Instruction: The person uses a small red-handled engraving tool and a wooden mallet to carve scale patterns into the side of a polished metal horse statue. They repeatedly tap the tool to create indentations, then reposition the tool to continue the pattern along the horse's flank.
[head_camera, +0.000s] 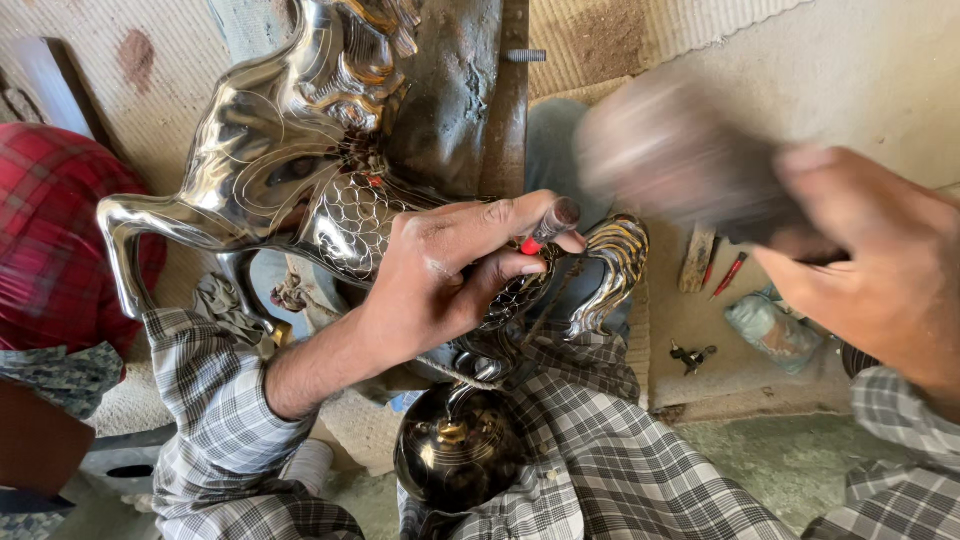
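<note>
A shiny engraved metal horse figure (280, 140) lies across my lap and a round metal base (458, 445) sits below it. My left hand (440, 270) rests on the horse's scaled body and pinches a small chisel with a red band (548, 226) upright against the metal. My right hand (870, 260) is raised to the right and grips a mallet (670, 150), whose head is blurred by motion above the chisel.
A person in a red checked shirt (50, 230) sits at the left. On the floor slab at the right lie red-handled tools (728, 274), a wooden block (697, 258), a crumpled plastic bag (772, 330) and small metal bits (692, 355).
</note>
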